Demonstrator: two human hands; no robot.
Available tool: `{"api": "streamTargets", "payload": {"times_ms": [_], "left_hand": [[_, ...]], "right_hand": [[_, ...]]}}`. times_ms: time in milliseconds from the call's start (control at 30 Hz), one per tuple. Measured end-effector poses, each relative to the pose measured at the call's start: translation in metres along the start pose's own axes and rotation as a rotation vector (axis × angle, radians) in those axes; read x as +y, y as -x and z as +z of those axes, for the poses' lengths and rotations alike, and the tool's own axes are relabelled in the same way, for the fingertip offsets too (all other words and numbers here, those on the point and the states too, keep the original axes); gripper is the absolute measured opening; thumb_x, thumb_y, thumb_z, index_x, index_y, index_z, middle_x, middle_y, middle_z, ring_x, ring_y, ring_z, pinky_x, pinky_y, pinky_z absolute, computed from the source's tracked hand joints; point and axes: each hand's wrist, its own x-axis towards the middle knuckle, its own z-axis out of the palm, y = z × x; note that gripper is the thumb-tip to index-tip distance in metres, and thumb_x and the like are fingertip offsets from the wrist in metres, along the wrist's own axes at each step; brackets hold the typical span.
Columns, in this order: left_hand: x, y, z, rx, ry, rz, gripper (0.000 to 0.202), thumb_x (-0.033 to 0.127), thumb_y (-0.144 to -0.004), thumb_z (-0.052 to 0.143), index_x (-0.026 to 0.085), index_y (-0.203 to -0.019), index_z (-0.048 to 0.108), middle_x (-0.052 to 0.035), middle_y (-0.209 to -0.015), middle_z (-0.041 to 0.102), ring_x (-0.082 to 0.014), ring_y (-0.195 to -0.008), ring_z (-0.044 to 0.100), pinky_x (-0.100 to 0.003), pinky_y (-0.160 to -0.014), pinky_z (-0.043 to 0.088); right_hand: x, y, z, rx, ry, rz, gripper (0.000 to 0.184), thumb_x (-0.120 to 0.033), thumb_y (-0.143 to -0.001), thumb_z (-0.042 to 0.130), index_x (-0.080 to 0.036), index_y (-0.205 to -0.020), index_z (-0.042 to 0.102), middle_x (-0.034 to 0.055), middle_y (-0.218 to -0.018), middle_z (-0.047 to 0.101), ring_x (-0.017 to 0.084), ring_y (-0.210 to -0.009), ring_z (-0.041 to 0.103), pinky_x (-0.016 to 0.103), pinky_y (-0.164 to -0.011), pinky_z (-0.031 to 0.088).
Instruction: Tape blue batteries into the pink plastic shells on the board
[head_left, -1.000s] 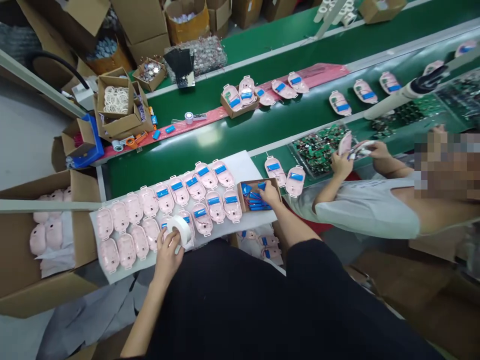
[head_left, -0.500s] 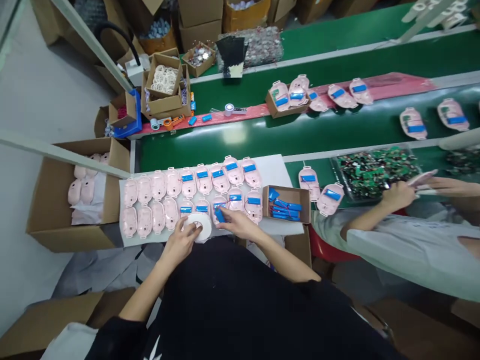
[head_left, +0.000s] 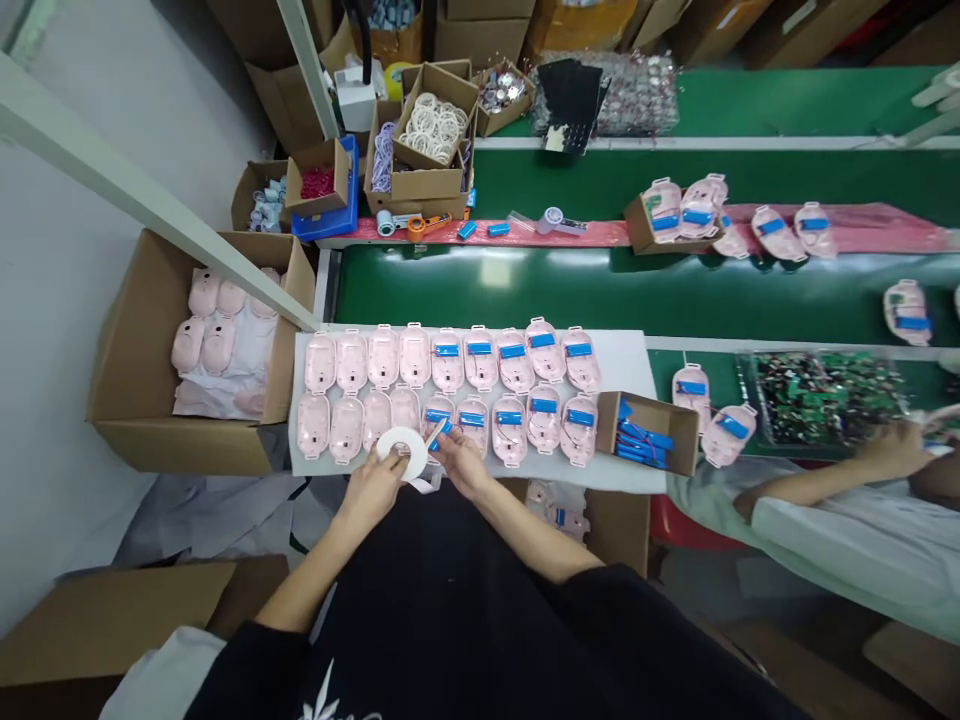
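My left hand (head_left: 371, 492) is closed on a roll of white tape (head_left: 418, 455), with fingertips in its hole. Just right of the roll, my right hand (head_left: 463, 464) pinches a blue battery pack (head_left: 443, 428). A narrow white strip shows along that battery, close to the roll's edge. Both hands are over the front row of pink plastic shells (head_left: 346, 430), which lie in two rows on a white sheet (head_left: 624, 372). Shells towards the right hold blue batteries; those at the left end have none. The fingers partly cover the shell beneath.
Right of the shells stands a carton of blue batteries (head_left: 679, 450). A large carton (head_left: 195, 450) with pink shells is at left. Behind runs a green conveyor (head_left: 420, 290). At right, a co-worker's hand (head_left: 896, 450) is beside a tray of green circuit boards (head_left: 821, 395).
My right hand has moved left with the battery, from over another shell to beside the tape roll. The white strip now shows by the battery. The camera view has turned left.
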Motion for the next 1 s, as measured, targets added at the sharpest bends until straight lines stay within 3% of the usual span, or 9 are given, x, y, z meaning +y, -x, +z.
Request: {"api": "streamTargets", "payload": {"times_ms": [67,133,233,300,400,467,567,733,1000], "left_hand": [[-0.028,0.015,0.011,-0.040,0.021,-0.013,0.050,0.006,-0.086,0.057,0.030,-0.128,0.070,-0.0102,-0.124,0.071,-0.0401,-0.136,0.053,-0.052,-0.091,0.062],[-0.059,0.032,0.017,-0.059,0.050,-0.015,0.048,0.008,-0.086,0.057,0.030,-0.127,0.071,-0.0089,-0.124,0.072,-0.0376,-0.136,0.053,-0.051,-0.097,0.060],[-0.103,0.057,0.018,-0.001,0.079,-0.047,0.046,0.015,-0.089,0.059,0.027,-0.132,0.069,-0.0091,-0.127,0.071,-0.0355,-0.131,0.057,-0.054,-0.107,0.053],[-0.128,0.069,0.018,0.063,0.085,-0.086,0.044,0.018,-0.090,0.059,0.024,-0.133,0.068,-0.0095,-0.127,0.072,-0.0353,-0.127,0.060,-0.056,-0.113,0.048],[-0.150,0.075,0.024,0.124,0.122,-0.118,0.041,0.022,-0.090,0.060,0.022,-0.131,0.070,-0.0108,-0.126,0.073,-0.0341,-0.123,0.063,-0.058,-0.115,0.045],[-0.153,0.070,0.031,0.132,0.163,-0.103,0.040,0.023,-0.090,0.061,0.023,-0.129,0.071,-0.0111,-0.124,0.073,-0.0333,-0.122,0.064,-0.058,-0.116,0.045],[-0.147,0.054,0.042,0.114,0.219,-0.047,0.038,0.024,-0.090,0.063,0.022,-0.127,0.072,-0.0105,-0.120,0.074,-0.0332,-0.123,0.063,-0.059,-0.117,0.043],[-0.137,0.034,0.049,0.116,0.276,0.005,0.040,0.023,-0.091,0.064,0.023,-0.131,0.070,-0.0099,-0.123,0.073,-0.0314,-0.127,0.061,-0.058,-0.119,0.041],[-0.141,0.035,0.067,0.127,0.350,0.016,0.040,0.023,-0.090,0.066,0.022,-0.130,0.069,-0.0110,-0.124,0.072,-0.0305,-0.126,0.062,-0.060,-0.119,0.041]], "right_hand": [[0.004,-0.035,0.007,0.177,0.050,-0.101,0.047,-0.058,-0.083,0.068,-0.025,-0.114,0.059,0.0085,-0.108,0.073,0.024,-0.105,0.070,0.042,-0.093,0.058],[0.002,-0.071,0.008,0.229,0.254,-0.162,0.053,-0.058,-0.088,0.061,-0.025,-0.129,0.053,0.0084,-0.111,0.073,0.023,-0.104,0.070,0.042,-0.093,0.057],[0.006,-0.101,0.012,0.037,0.815,-0.137,0.051,-0.043,-0.094,0.058,-0.024,-0.140,0.048,0.0089,-0.116,0.073,0.023,-0.103,0.070,0.041,-0.095,0.055],[0.015,-0.104,0.021,-0.120,1.227,-0.130,0.043,-0.030,-0.096,0.055,-0.025,-0.139,0.053,0.0104,-0.133,0.068,0.026,-0.110,0.069,0.041,-0.098,0.053],[0.027,-0.101,0.035,-0.293,1.632,-0.161,0.044,-0.017,-0.098,0.047,-0.028,-0.140,0.056,0.0080,-0.164,0.042,0.030,-0.130,0.060,0.042,-0.102,0.052],[0.032,-0.102,0.044,-0.371,1.751,-0.171,0.053,-0.010,-0.097,0.045,-0.028,-0.147,0.051,0.0081,-0.168,0.035,0.030,-0.138,0.054,0.041,-0.103,0.052],[0.037,-0.109,0.057,-0.404,1.870,-0.155,0.062,-0.002,-0.094,0.044,-0.021,-0.153,0.042,0.0167,-0.157,0.050,0.028,-0.133,0.059,0.038,-0.098,0.055],[0.042,-0.116,0.071,-0.403,1.985,-0.159,0.046,-0.003,-0.098,0.037,-0.011,-0.142,0.051,0.0239,-0.144,0.058,0.028,-0.130,0.060,0.039,-0.098,0.056],[0.045,-0.134,0.087,-0.556,2.029,-0.202,0.039,-0.001,-0.095,0.043,-0.002,-0.126,0.066,0.0293,-0.127,0.065,0.035,-0.127,0.060,0.045,-0.096,0.057]]}}
